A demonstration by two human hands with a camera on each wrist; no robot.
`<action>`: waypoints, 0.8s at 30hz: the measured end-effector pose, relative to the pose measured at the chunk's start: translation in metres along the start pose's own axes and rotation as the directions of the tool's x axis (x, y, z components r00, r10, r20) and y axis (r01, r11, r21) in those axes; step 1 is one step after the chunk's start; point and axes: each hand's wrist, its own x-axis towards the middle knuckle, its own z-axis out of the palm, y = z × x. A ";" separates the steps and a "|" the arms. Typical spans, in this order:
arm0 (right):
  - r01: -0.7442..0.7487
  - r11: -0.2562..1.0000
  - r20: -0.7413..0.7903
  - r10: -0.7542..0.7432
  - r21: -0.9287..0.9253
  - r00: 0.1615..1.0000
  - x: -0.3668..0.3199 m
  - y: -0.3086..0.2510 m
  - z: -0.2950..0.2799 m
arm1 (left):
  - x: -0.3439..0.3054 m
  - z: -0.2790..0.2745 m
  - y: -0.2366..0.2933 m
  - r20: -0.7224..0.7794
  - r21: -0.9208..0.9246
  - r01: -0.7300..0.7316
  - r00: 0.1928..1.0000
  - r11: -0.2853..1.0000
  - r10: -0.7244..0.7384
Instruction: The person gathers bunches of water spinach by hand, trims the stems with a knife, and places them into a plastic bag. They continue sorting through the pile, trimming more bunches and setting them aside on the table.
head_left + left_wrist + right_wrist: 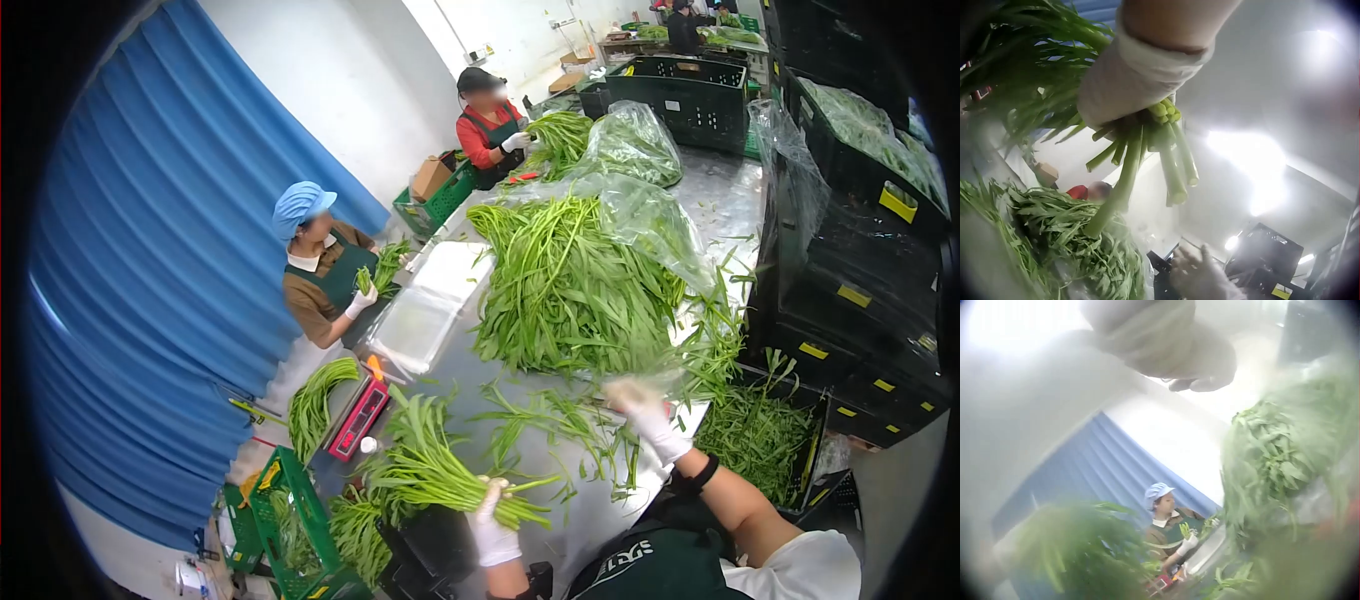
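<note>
My gloved left hand [493,525] grips a bunch of leafy green vegetable [425,460], its long stems gathered in the fist and the leaves spreading left over the table. The left wrist view shows the cut stem ends [1175,187] poking out below the glove. My gloved right hand [648,418], blurred by motion in the head view, is above the table's right edge, close to the near side of a large heap of the same greens [570,300]. Spread fingers of this right hand [1200,275] show in the left wrist view, with nothing between them.
Loose leaves and stems [545,420] lie on the metal table [470,375]. A pink scale [358,418] and a white tray [415,330] are at the left. Black crates [850,290] stack at the right; a crate of greens [755,440] sits below. Two people work opposite.
</note>
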 end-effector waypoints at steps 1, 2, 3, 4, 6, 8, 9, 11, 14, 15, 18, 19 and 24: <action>0.105 0.940 0.153 -0.058 -0.325 0.987 -0.006 0.020 0.007 | 0.001 0.002 -0.001 0.003 -0.005 0.003 1.000 1.000 -0.003; 0.242 0.769 0.313 -0.057 -0.592 0.948 -0.014 0.038 0.014 | 0.001 0.003 -0.003 -0.004 -0.031 -0.010 1.000 0.999 0.010; 0.293 0.612 0.414 0.061 -0.734 0.908 -0.021 0.042 0.022 | 0.002 0.004 -0.003 -0.011 -0.057 -0.025 1.000 0.998 0.025; 0.365 0.428 0.479 0.196 -0.827 0.855 -0.026 0.045 0.030 | 0.002 0.006 0.000 -0.011 -0.061 -0.028 1.000 0.998 0.027; 0.381 0.378 0.461 0.147 -0.844 0.875 -0.035 0.104 0.043 | -0.003 0.006 0.010 -0.005 -0.058 0.027 1.000 0.998 -0.028; 0.395 0.331 0.446 0.092 -0.857 0.890 -0.033 0.125 0.046 | -0.004 0.002 0.017 -0.016 -0.054 0.019 1.000 0.998 -0.020; 0.334 0.402 0.429 0.173 -0.852 0.887 -0.030 0.124 0.044 | -0.005 -0.001 0.018 -0.023 -0.053 0.021 1.000 0.998 -0.022; 0.106 0.483 0.352 0.454 -0.869 0.819 -0.021 0.094 0.040 | -0.001 -0.008 0.014 -0.042 -0.054 0.008 0.999 0.999 -0.010; -0.305 0.904 0.510 0.422 -0.300 0.750 -0.012 0.110 0.033 | 0.009 -0.008 0.003 -0.119 -0.044 -0.002 0.993 0.999 -0.003; -0.291 0.943 0.584 0.330 -0.164 0.742 -0.015 0.086 0.030 | 0.012 -0.005 0.000 -0.184 -0.028 0.009 0.983 1.000 -0.014; -0.166 0.979 0.605 0.062 0.117 0.794 -0.027 0.030 0.031 | 0.014 0.004 -0.009 -0.186 -0.023 0.068 0.980 0.997 -0.071; -0.421 0.894 0.688 0.208 0.155 0.695 -0.030 0.008 0.028 | 0.014 0.010 -0.010 -0.174 -0.059 0.088 0.980 0.994 -0.097; -0.445 0.888 0.825 0.164 0.115 0.541 -0.037 -0.005 0.021 | 0.015 0.033 -0.014 -0.027 -0.016 0.114 0.993 0.993 -0.114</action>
